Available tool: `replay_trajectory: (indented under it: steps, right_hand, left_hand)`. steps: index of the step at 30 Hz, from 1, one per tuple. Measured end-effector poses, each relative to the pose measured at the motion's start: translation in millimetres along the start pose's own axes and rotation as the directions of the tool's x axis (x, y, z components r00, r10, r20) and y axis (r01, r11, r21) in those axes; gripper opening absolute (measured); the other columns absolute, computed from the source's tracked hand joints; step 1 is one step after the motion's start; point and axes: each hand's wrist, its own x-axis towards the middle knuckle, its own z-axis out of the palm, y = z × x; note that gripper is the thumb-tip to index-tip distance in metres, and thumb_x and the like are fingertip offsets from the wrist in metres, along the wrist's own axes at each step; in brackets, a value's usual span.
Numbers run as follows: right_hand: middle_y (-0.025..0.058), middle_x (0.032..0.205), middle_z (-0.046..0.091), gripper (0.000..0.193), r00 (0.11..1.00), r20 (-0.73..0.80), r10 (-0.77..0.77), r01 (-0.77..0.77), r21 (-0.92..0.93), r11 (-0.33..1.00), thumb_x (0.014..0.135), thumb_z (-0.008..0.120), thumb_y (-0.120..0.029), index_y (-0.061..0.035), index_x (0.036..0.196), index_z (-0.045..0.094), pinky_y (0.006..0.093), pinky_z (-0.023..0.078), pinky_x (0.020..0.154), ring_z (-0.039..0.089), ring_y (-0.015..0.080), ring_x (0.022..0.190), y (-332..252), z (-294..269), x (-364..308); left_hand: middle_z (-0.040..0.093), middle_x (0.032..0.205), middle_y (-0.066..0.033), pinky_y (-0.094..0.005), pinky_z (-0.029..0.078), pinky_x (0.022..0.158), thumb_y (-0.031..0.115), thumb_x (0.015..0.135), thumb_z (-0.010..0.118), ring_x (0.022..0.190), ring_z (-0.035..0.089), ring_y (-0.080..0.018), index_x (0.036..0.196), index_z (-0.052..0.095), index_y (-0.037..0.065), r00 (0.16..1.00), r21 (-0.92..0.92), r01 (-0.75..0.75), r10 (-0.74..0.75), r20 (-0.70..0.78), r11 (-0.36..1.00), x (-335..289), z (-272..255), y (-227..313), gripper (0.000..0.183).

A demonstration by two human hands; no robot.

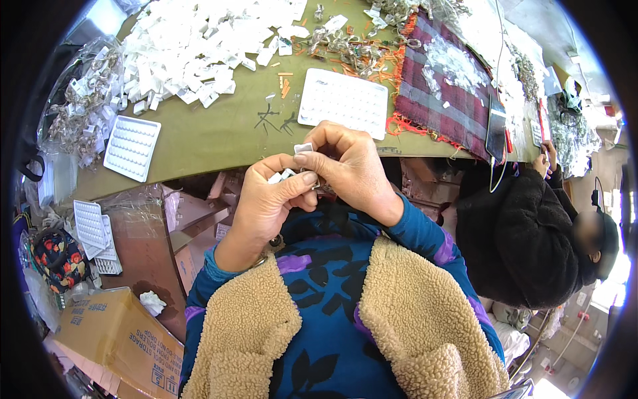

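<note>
Both my hands meet in front of my chest at the near edge of the green table point(219, 133). My right hand point(355, 169) pinches a small white plastic piece point(303, 148) between thumb and fingertips. My left hand point(269, 193) is closed on another small white piece point(282, 176), partly hidden by its thumb and fingers. Whether the two pieces touch cannot be seen. Just beyond my hands lies a white tray point(343, 101) with rows of small dimples. A big heap of similar white pieces point(193, 46) covers the table's far left.
Orange strips point(286, 86) and clear plastic bits point(362, 56) lie behind the tray. A plaid cloth point(432, 100) and a phone point(496, 130) are to the right. Left are another tray point(131, 147), a plastic bag point(83, 100) and a cardboard box point(119, 339). A person point(518, 219) sits at right.
</note>
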Motion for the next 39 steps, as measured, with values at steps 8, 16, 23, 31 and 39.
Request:
replay_trajectory:
  steps: [8,16,23,31,39]
  right_hand:
    - [0.0127,0.106,0.061,0.038,0.813,0.172,-0.556,0.582,-0.224,0.782,0.071,0.079,-0.006,-0.0043,0.107,0.069,0.0357,0.052,0.078,0.062,0.0266,0.093,0.4,-13.2,-9.7]
    - [0.0113,0.090,0.060,0.024,0.393,0.235,-0.889,0.842,-0.480,0.246,0.061,0.070,-0.010,-0.0008,0.081,0.058,0.0355,0.045,0.063,0.057,0.0249,0.074,19.0,-19.0,0.6]
    - [0.0108,0.104,0.062,0.041,0.462,0.191,-0.866,0.825,-0.450,0.341,0.072,0.075,-0.020,-0.0006,0.106,0.062,0.0364,0.047,0.077,0.059,0.0261,0.088,21.1,-44.9,-16.7]
    - [0.0161,0.086,0.061,0.005,0.575,-0.584,-0.573,0.040,-0.679,0.733,0.081,0.065,0.001,0.0019,0.086,0.064,0.0386,0.049,0.069,0.061,0.0339,0.077,47.0,-178.7,-2.9]
    - [0.0151,0.085,0.061,0.010,0.634,-0.614,-0.470,0.005,-0.605,0.796,0.080,0.067,-0.001,0.0016,0.090,0.069,0.0386,0.048,0.069,0.061,0.0331,0.076,55.0,-193.0,5.7]
  left_hand:
    - [0.062,0.088,-0.0028,-0.0113,0.037,0.045,0.028,0.091,0.068,0.053,0.045,0.0004,0.111,0.058,0.001,0.980,-0.434,0.156,-0.083,0.183,0.887,3.6,-8.5,-0.4,0.035]
    - [0.056,0.081,0.0026,-0.0149,0.035,0.048,0.026,0.096,0.061,0.055,0.042,-0.0003,0.111,0.057,0.003,0.984,-0.333,0.141,-0.094,0.152,0.932,5.2,-5.5,-13.3,0.028]
    - [0.059,0.089,-0.0061,-0.0169,0.038,0.047,0.028,0.096,0.061,0.056,0.047,-0.0036,0.121,0.053,0.002,0.967,-0.305,0.195,-0.131,0.218,0.932,8.6,1.7,-3.5,0.037]
    - [0.060,0.090,-0.0132,-0.0184,0.044,0.045,0.029,0.095,0.062,0.059,0.056,-0.0088,0.114,0.049,0.003,0.980,-0.228,-0.093,0.130,0.152,0.969,23.5,-5.1,8.2,0.035]
    - [0.062,0.089,-0.0130,-0.0179,0.038,0.042,0.030,0.096,0.061,0.054,0.052,-0.0086,0.116,0.049,0.004,0.992,-0.128,-0.123,0.127,0.024,0.984,28.6,-5.4,3.3,0.035]
